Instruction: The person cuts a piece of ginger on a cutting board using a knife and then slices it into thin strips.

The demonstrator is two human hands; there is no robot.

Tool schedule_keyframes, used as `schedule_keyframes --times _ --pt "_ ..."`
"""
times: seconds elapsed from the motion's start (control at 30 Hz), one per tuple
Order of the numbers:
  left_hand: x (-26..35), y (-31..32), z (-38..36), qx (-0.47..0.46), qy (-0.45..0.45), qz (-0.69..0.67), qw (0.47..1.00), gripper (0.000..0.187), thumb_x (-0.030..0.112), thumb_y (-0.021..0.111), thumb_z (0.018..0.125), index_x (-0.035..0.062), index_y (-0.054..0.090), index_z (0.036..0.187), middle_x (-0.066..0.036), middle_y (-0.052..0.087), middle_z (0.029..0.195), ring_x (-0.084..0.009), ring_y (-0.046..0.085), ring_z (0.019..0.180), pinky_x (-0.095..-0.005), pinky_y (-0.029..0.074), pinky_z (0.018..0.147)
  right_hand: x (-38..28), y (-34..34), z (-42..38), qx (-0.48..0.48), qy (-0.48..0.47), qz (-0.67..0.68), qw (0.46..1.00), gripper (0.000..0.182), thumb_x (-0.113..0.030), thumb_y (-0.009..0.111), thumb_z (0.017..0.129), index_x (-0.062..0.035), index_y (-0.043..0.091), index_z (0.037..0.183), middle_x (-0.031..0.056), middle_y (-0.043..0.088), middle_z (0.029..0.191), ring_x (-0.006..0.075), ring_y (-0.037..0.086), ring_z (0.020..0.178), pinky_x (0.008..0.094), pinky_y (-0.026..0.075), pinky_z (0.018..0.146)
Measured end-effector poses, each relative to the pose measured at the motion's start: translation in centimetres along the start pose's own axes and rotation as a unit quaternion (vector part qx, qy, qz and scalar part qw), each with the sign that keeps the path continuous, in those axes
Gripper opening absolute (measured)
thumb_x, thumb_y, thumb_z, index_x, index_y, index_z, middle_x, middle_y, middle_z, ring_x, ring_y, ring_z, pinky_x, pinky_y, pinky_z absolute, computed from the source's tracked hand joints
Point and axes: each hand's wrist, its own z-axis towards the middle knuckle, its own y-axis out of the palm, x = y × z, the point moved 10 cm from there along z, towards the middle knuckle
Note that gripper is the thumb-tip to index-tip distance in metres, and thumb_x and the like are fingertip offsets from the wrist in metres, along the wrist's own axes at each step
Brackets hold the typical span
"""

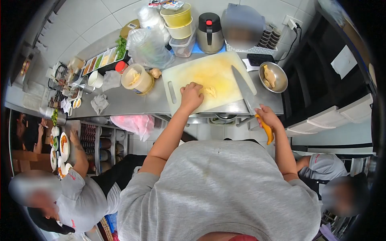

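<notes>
A: Knife [244, 87] first. Where, and pointing which way?

B: In your right hand [268, 115], over the right part of the cutting board [187, 74]. Long axis runs away from you on a slant: tip forward and left, near the board's far right corner; yellow-orange handle [268, 134] back toward you, past the near edge of the steel counter [152, 103]. Blade crosses the board's near edge by the near right corner. Can't tell if it touches the board.

A: Right hand state?

B: You've got it closed around the knife, where blade meets handle.

A: Left hand [192, 95]?

B: Palm down on the board, left of the blade, fingers bent and close together, fingertips at the pale shreds [210, 92]. Can't tell if you're pinching any.

A: Shreds?

B: Small pile, nearer the near edge than the far edge, between your left hand and the blade.

A: Around the board?

B: 1 metal bowl [273, 77] just beside its right edge, pale pieces in it. Left side: 1 tub [138, 85] with more shreds. Steel jug [210, 34] behind the far edge, upright.
</notes>
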Motion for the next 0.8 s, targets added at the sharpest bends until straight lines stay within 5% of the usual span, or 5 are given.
schedule_keyframes --times 0.2,0.5,0.8 --pt "-0.6 0.1 -0.5 0.040 0.027 0.032 0.998 0.031 0.013 0.064 0.070 0.0079 0.067 0.100 -0.010 0.059 0.106 -0.0268 0.050 0.105 -0.0433 0.030 0.092 2.5 -1.0 -2.3 -0.049 0.065 -0.003 0.997 0.020 -0.027 0.052 0.094 -0.0067 0.051 0.096 0.0022 0.049 0.057 0.0117 0.047 0.041 0.0259 0.040 0.037" --pt "0.9 -0.2 -0.9 -0.017 0.019 0.038 0.999 0.037 0.030 0.078 0.066 0.0094 0.067 0.095 -0.007 0.055 0.112 -0.0264 0.045 0.113 -0.0603 0.010 0.108 2.6 6.1 -2.4 -0.167 0.053 0.016 0.984 0.021 -0.028 0.053 0.094 -0.0068 0.053 0.095 0.0006 0.048 0.057 0.0107 0.047 0.041 0.0253 0.042 0.038" --pt "0.1 -0.8 -0.7 0.057 0.031 0.035 0.997 0.008 0.021 0.071 0.075 0.0134 0.069 0.074 -0.002 0.055 0.108 -0.0246 0.046 0.113 -0.0650 0.009 0.106 1.1 9.3 -0.8 -0.234 0.049 0.003 0.971 0.021 -0.029 0.055 0.093 -0.0081 0.053 0.096 0.0008 0.049 0.057 0.0099 0.048 0.041 0.0247 0.041 0.037"
